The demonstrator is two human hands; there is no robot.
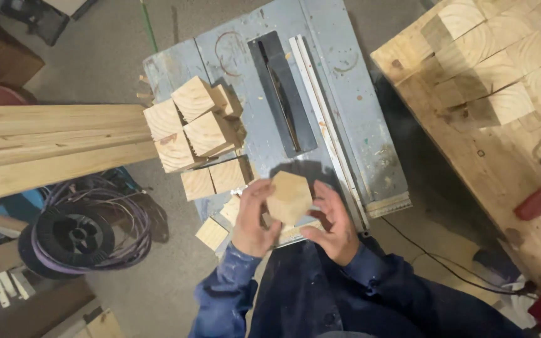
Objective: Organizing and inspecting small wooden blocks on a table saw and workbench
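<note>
Both hands (295, 219) around hexagonal wood block (288, 197)

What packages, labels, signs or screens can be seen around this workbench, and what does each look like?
None: no package, label, sign or screen shows clearly.
Nearest to a mark: faint dark ring stains on the grey saw table, upper middle, round and thin.
Both hands, left hand and right hand, hold a bare pale hexagonal wood block with no marking.
Stacked wood blocks left of the blade slot are also plain.
</note>
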